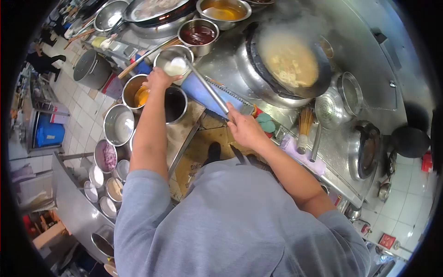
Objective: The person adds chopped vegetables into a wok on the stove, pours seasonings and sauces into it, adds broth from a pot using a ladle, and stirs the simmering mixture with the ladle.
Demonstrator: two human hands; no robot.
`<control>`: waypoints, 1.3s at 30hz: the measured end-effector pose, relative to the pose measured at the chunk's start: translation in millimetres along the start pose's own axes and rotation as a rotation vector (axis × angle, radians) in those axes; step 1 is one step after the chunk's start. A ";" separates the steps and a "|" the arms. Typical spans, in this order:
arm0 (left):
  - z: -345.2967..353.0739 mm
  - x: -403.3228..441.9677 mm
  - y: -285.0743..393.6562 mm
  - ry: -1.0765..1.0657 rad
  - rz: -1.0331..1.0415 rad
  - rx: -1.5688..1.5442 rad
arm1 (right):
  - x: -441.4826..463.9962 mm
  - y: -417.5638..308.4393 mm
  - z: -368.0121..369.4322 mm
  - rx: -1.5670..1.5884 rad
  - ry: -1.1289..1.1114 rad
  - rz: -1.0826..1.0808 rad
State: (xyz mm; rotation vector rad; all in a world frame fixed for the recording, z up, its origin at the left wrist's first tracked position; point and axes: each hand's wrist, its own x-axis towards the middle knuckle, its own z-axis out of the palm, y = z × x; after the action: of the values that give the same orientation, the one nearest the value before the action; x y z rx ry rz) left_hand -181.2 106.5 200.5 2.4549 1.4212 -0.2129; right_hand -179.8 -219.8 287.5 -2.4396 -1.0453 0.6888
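My right hand [244, 127] is wrapped round the metal handle of a ladle [210, 90], whose head reaches the pot with white contents [176, 64]. Over the rim of the pot with orange-yellow contents [141, 96], my left hand [161, 79] has its thumb spread away; whatever its fingers touch is partly hidden. Beside that pot stands one with dark liquid [174, 105]. A wok [290, 62] on the stove holds steaming, pale yellowish food in liquid.
A bamboo brush [304, 124], a perforated skimmer [329, 108] and a mesh strainer [350, 93] lie right of centre. Pots of red sauce [198, 34] and amber liquid [224, 11] stand at the back. Several ingredient bowls line the left. A person [44, 59] stands far left.
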 end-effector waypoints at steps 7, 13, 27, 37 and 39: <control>2.8 -2.0 -2.3 0.037 0.001 -0.053 | 2.6 12.9 48.9 0.110 0.000 -0.012; 0.5 -2.8 -1.2 0.025 -0.008 -0.064 | -9.1 3.5 25.5 0.061 -0.079 -0.025; -3.4 -3.6 0.4 -0.012 -0.031 -0.052 | -3.7 25.5 9.0 0.260 0.026 -0.044; 1.8 -3.1 -0.4 0.009 -0.022 -0.051 | 18.2 19.3 27.7 -0.041 -0.008 0.019; 0.1 -4.6 0.3 0.009 -0.022 -0.051 | 15.2 22.0 41.6 0.059 0.009 -0.009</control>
State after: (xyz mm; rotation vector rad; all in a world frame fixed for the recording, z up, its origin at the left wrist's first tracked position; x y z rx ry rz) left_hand -183.2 102.6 201.7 2.4033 1.4399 -0.1684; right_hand -182.4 -215.8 238.3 -2.3842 -1.0176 0.6949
